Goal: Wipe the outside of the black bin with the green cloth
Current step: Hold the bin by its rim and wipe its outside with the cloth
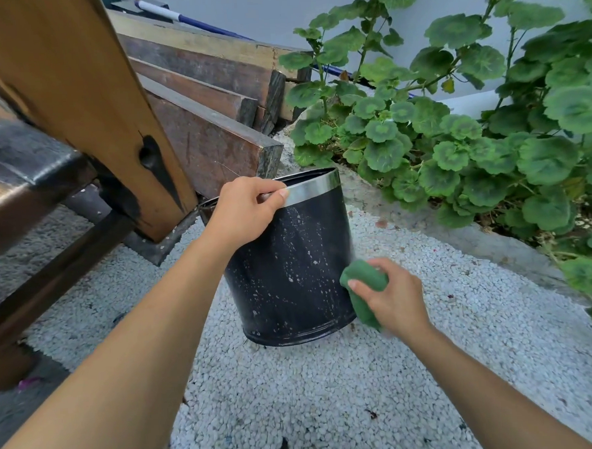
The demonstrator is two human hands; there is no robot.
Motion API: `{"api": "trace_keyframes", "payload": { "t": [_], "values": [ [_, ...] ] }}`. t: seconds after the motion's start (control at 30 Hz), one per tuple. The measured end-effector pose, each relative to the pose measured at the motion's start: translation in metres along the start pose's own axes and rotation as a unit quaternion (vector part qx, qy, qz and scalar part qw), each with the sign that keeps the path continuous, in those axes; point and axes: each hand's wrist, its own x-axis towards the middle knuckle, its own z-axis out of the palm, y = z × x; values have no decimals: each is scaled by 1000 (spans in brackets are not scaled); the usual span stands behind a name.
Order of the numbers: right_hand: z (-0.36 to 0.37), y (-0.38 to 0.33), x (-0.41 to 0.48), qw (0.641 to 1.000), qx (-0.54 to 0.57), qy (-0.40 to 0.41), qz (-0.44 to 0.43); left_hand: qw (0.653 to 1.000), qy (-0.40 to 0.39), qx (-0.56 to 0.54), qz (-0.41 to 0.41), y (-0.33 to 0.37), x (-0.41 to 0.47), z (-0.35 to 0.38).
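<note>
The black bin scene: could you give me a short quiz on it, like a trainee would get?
1. Which hand grips the black bin by its metal rim? A) left B) right C) neither
2. True or false: the green cloth lies loose on the gravel.
3. Fill in: the bin's side is speckled with ___ marks.

Key: 1. A, the left hand. 2. False: the right hand holds it bunched by the bin's lower side. 3. Whitish.
</note>
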Motion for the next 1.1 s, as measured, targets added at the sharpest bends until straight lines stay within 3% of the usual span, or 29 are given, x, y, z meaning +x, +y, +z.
{"api": "trace_keyframes", "payload": {
  "t": [0.13, 0.27, 0.47, 0.67, 0.77, 1.0, 1.1],
  "values": [
    [3, 29, -22, 998, -12, -44, 36, 1000, -7, 1, -6, 0, 3, 0],
    [-13, -6, -5, 999, 5, -44, 7, 1000, -5, -20, -21, 4, -1, -3],
    [-45, -121, 38, 979, 38, 114, -165, 999, 2, -25, -32, 13, -19, -7],
    [-19, -142, 35, 977, -6, 114, -181, 999, -1, -37, -39, 16, -24, -5],
    [-10, -109, 21, 984, -40, 78, -152, 998, 3, -35, -43, 14, -21, -5],
    [19, -3, -42, 989, -104, -107, -14, 998, 6, -46, -52, 11, -14, -4],
    [20, 9, -50, 986, -129, -103, -10, 998, -7, -44, -46, 11, -13, -4]
  ]
}}
